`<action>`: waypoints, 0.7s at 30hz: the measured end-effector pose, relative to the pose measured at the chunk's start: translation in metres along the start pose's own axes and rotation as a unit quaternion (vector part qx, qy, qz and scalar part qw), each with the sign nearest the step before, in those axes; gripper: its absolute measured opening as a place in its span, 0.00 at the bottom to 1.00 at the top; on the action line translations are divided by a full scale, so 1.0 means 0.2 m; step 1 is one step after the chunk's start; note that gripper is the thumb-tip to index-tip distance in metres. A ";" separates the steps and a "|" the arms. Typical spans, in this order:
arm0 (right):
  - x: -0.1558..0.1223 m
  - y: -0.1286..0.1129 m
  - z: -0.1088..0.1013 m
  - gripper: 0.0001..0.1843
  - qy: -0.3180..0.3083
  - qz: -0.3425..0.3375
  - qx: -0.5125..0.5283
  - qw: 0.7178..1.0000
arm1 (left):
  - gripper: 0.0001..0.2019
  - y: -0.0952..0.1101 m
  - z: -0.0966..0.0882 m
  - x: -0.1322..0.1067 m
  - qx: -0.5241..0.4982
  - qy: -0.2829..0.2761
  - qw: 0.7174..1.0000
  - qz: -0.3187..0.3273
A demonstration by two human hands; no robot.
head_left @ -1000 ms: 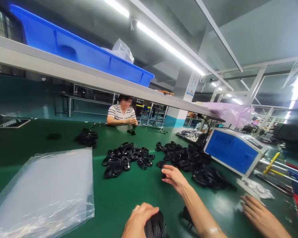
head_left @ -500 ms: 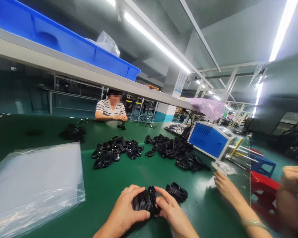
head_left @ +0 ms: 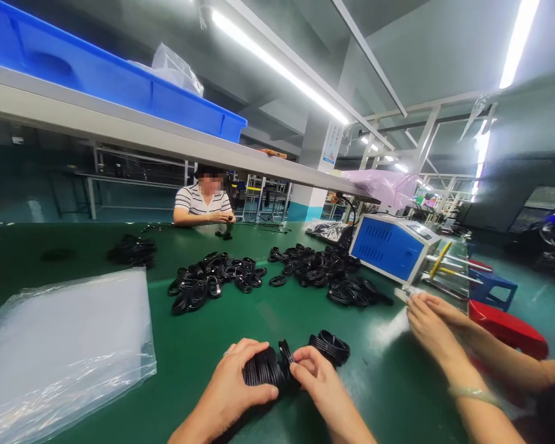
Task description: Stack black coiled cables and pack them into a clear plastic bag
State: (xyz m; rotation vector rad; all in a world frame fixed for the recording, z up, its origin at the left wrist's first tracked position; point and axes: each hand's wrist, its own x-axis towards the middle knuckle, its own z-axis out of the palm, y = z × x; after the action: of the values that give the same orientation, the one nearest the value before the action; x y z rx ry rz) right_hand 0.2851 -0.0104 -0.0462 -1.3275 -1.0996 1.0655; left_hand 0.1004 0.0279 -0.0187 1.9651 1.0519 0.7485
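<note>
My left hand (head_left: 240, 382) is wrapped round a stack of black coiled cables (head_left: 263, 368), near the front of the green table. Between the thumb and fingers of my right hand (head_left: 317, 379) is the edge of a single coiled cable (head_left: 285, 354), tilted a little apart from the stack's right end. A tied bundle of coiled cables (head_left: 329, 348) lies just behind my right hand. Farther back are two loose piles of black coiled cables, a left pile (head_left: 215, 277) and a right pile (head_left: 312, 266).
Clear plastic bags (head_left: 78, 339) lie at the left, with a dark cable heap (head_left: 132, 250) behind. A blue-and-white machine (head_left: 391, 250) stands at the right. A co-worker's hands (head_left: 428, 317) are near it; another person (head_left: 203, 200) sits opposite. A shelf (head_left: 166, 132) crosses overhead.
My right hand has drawn the single coil slightly away from the stack. The co-worker's second hand has come in from the right to join the first. The view has shifted slightly.
</note>
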 end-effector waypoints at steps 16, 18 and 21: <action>-0.01 -0.01 0.04 0.12 0.009 -0.002 0.029 1.000 | 0.22 0.01 -0.05 0.01 -0.103 0.031 0.994 -0.028; -0.01 -0.02 0.03 0.13 0.027 -0.007 0.030 0.999 | 0.22 -0.01 -0.05 0.01 -0.115 0.058 0.991 -0.032; -0.02 -0.06 0.03 0.14 0.060 -0.041 0.049 0.996 | 0.21 -0.04 -0.07 0.02 -0.117 0.165 0.979 -0.036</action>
State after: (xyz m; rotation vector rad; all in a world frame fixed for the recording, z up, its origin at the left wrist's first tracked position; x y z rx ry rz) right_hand 0.2786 -0.0136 -0.0339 -1.2418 -0.9921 0.9554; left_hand 0.0892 0.0397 -0.0167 1.6294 1.1615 1.1314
